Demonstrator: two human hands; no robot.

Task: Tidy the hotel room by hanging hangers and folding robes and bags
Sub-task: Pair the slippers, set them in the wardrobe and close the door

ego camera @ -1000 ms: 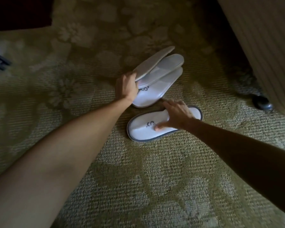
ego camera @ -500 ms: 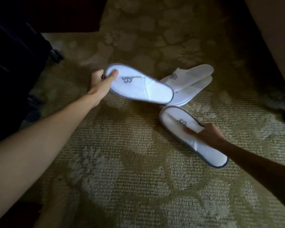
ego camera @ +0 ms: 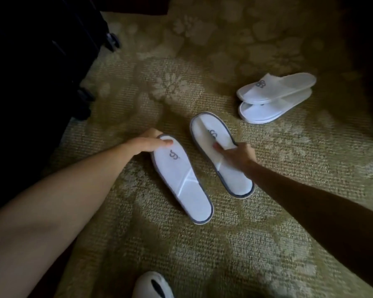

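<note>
We are setting two grey-trimmed slippers side by side at frame centre, long axes running upper left to lower right: our left hand point(ego camera: 148, 142) pinching the left slipper point(ego camera: 182, 181) at its toe, our right hand point(ego camera: 238, 154) gripping the right slipper point(ego camera: 219, 151) mid-length. Patterned carpet point(ego camera: 267, 222) is lying beneath; a stacked pair point(ego camera: 276, 96) is sitting upper right, dark luggage point(ego camera: 41, 61) upper left.

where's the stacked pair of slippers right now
In the head view the stacked pair of slippers lies on the carpet at upper right, one atop the other, beyond and right of the grey-edged slipper under the right hand.
</note>
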